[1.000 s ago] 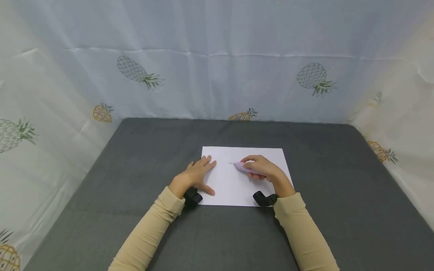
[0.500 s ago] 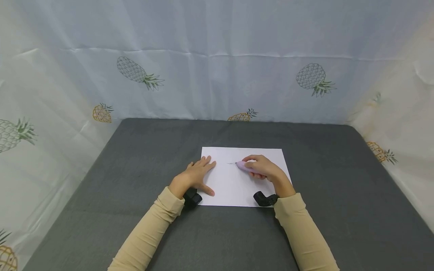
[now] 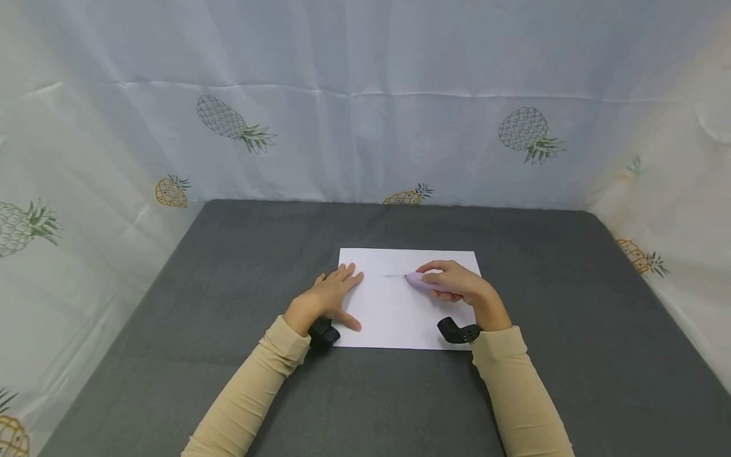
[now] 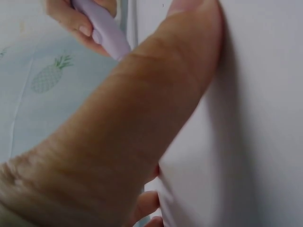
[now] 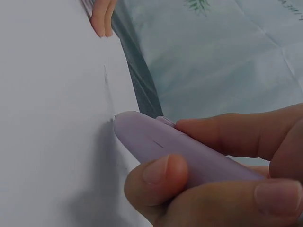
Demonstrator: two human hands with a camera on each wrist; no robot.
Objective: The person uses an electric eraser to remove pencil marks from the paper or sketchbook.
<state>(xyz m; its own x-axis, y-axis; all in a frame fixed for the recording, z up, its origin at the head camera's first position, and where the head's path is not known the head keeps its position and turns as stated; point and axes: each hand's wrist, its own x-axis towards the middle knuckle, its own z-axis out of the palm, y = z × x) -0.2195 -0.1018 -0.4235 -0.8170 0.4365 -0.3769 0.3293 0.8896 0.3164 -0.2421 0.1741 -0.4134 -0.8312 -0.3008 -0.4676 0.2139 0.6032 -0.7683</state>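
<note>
A white sheet of paper lies on the dark grey table. My left hand rests spread on its left side, thumb and fingers straight. With curled fingers, my right hand grips a lavender utility knife, the index finger by its slider button. The knife's rounded nose is right at the paper, tilted, with a small dark tip. A thin line runs along the sheet from that tip toward the left hand; it also shows in the head view.
The dark grey tabletop surrounds the sheet. White curtains with pineapple prints hang behind and at both sides. Black camera mounts sit on the left wrist and right wrist.
My right hand has moved a little to the right with the utility knife, and the thin line behind its tip is longer. The left hand stays in place on the paper.
</note>
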